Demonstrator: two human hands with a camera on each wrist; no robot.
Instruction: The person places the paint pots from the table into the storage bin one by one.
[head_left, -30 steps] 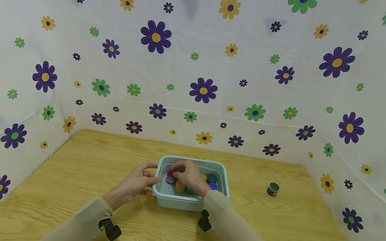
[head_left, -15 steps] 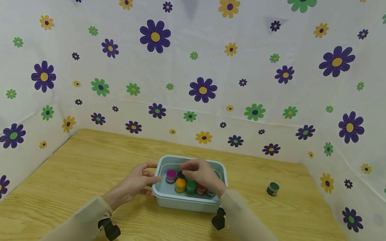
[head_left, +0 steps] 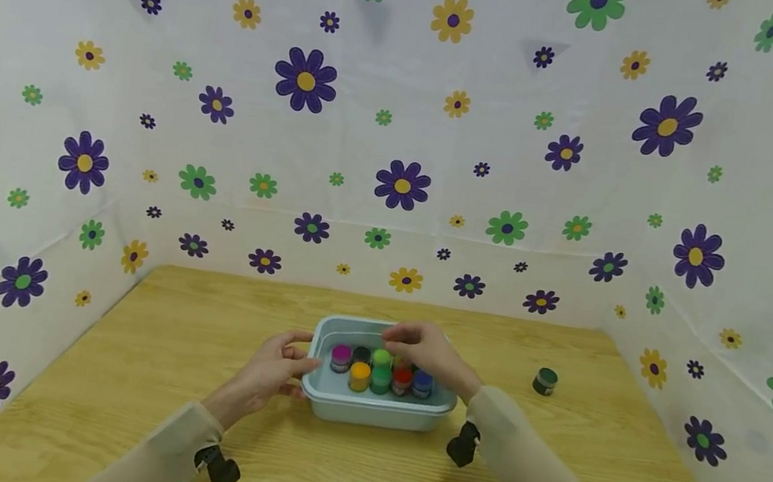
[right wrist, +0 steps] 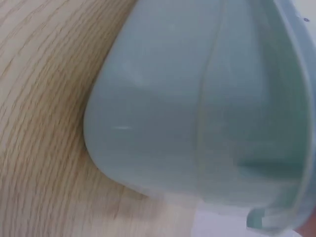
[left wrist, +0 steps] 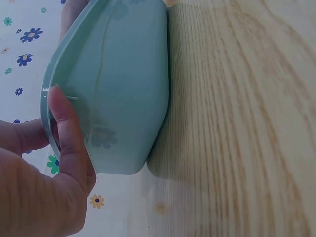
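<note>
Paint jars [head_left: 381, 371] in the pale-blue tub [head_left: 367, 409] look light, rigid, slick-capped, best pinched at the cap; left hand [head_left: 271, 366] grips the tub's 9 o'clock rim, right hand [head_left: 426, 350] hovers with fingers curled, pinch unclear.

My left hand [head_left: 277, 365] pinches with thumb and curled fingers; my right hand [head_left: 426, 350] hovers just beside it, fingers bent downward.

Dark green jar [head_left: 546, 380] alone on wooden table [head_left: 623, 472]; flowered backdrop [head_left: 415, 111].

You see a pale teal tub [head_left: 331, 401] holding jars capped pink [head_left: 342, 352], yellow [head_left: 360, 371], green [head_left: 380, 375], red [head_left: 402, 376] and blue [head_left: 423, 379]. Your counter [head_left: 183, 377] is light grained wood. The white backdrop [head_left: 407, 109] carries purple, green and yellow flowers.
</note>
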